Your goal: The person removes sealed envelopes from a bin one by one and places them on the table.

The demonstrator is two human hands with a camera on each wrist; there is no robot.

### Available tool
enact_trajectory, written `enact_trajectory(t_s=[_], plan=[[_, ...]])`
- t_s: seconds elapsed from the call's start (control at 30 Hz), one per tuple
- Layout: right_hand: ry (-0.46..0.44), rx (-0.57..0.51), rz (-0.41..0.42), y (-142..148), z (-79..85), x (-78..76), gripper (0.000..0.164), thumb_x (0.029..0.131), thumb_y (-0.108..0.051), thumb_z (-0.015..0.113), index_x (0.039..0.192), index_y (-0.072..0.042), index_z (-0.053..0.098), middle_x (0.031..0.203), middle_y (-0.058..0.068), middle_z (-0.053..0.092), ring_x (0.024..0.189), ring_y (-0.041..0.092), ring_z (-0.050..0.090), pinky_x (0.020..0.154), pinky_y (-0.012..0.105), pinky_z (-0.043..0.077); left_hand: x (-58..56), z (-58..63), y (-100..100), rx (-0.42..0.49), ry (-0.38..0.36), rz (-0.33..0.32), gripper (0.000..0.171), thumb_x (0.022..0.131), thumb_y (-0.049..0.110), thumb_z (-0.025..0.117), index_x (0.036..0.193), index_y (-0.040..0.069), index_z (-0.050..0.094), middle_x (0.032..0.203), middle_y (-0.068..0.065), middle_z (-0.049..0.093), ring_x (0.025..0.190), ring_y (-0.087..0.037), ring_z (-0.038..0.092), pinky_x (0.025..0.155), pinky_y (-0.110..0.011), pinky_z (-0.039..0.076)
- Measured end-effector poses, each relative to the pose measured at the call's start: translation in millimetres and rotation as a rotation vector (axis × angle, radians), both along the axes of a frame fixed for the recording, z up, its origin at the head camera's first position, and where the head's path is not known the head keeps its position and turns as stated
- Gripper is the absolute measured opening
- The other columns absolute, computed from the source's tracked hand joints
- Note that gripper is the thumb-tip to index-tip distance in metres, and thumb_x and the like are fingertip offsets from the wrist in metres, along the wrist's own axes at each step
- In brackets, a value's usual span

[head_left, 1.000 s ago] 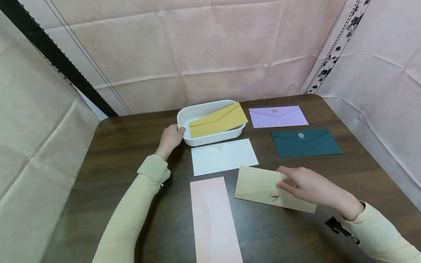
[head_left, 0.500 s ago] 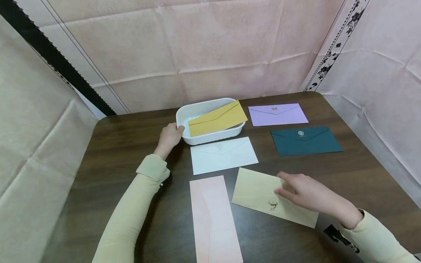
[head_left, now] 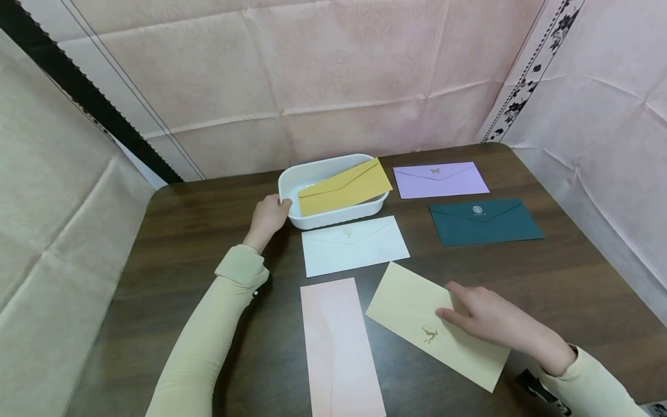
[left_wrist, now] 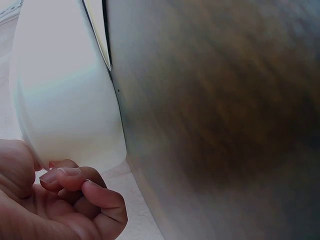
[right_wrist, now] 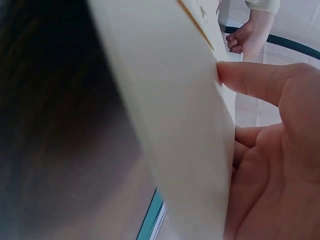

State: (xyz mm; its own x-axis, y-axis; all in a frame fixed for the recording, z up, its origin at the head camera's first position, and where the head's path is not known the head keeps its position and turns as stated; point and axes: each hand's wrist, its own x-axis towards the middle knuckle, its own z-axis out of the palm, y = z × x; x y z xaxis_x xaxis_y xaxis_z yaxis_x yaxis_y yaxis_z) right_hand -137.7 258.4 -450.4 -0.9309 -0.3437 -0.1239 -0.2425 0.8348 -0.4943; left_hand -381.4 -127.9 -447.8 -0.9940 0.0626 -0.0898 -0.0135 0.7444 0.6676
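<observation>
With thumb and fingers my right hand [head_left: 495, 318] pinches a cream envelope [head_left: 401, 307] marked with a small gold deer. In the right wrist view the thumb lies on one face of the envelope [right_wrist: 175, 115] and the fingers go behind it. The envelope slants, its right end nearest me. My left hand [head_left: 268, 217] grips the left end of a white plastic basin [head_left: 341, 219]; its curled fingers show against the basin wall [left_wrist: 65, 110] in the left wrist view. A yellow envelope [head_left: 344, 188] leans inside the basin, one end over the rim.
A white envelope [head_left: 354, 249] lies just in front of the basin, with a pale pink one [head_left: 341, 347] lengthwise nearer me. Purple [head_left: 443, 180] and dark teal [head_left: 484, 223] envelopes lie at the right. Cloth hangs behind the brown table [head_left: 172, 260].
My right hand has turned the cream envelope clockwise, its right end swinging toward me, and has moved slightly nearer me. The left hand has kept its hold on the basin.
</observation>
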Motion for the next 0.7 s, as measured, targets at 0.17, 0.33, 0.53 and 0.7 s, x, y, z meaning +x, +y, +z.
enact_trajectory(t_s=[0.17,0.33,0.53,0.7], plan=[[0.014,-0.009,-0.027,0,-5.1,0.5,0.033,0.094,-0.035,0.072,0.111,-0.009,0.059,0.082,-0.008,0.06,0.066,0.002,0.05,0.055,0.024,0.044,-0.2,0.2,0,0.001,0.007,-0.002,0.035,0.105,0.027,0.042,0.104,-0.002,0.062,0.072,-0.006,0.045,0.063,-0.019,0.043,0.057,-0.029,0.036],[0.077,0.011,-0.055,-2,-9.8,0.5,0.031,0.089,-0.03,0.077,0.109,-0.009,0.064,0.098,-0.004,0.066,0.076,0.006,0.055,0.062,0.028,0.048,-1.5,-1.0,-1,0.001,0.013,0.0,0.035,0.104,0.027,0.042,0.103,-0.002,0.062,0.072,-0.006,0.046,0.063,-0.019,0.043,0.056,-0.029,0.035],[0.105,0.031,-0.099,-6,-15.1,1.3,0.035,0.087,-0.027,0.079,0.109,-0.004,0.066,0.103,0.002,0.063,0.09,0.018,0.061,0.077,0.041,0.053,-1.5,-1.5,-1,-0.005,0.021,0.0,0.034,0.103,0.027,0.042,0.102,-0.001,0.062,0.072,-0.006,0.046,0.064,-0.019,0.043,0.057,-0.029,0.036],[0.115,0.008,-0.125,-7,-18.1,1.2,0.034,0.086,-0.024,0.079,0.109,-0.003,0.066,0.101,0.001,0.06,0.089,0.018,0.059,0.077,0.041,0.052,-0.2,-0.6,-1,0.007,0.021,0.001,0.035,0.103,0.026,0.043,0.103,-0.002,0.063,0.072,-0.006,0.046,0.063,-0.019,0.043,0.057,-0.03,0.036]])
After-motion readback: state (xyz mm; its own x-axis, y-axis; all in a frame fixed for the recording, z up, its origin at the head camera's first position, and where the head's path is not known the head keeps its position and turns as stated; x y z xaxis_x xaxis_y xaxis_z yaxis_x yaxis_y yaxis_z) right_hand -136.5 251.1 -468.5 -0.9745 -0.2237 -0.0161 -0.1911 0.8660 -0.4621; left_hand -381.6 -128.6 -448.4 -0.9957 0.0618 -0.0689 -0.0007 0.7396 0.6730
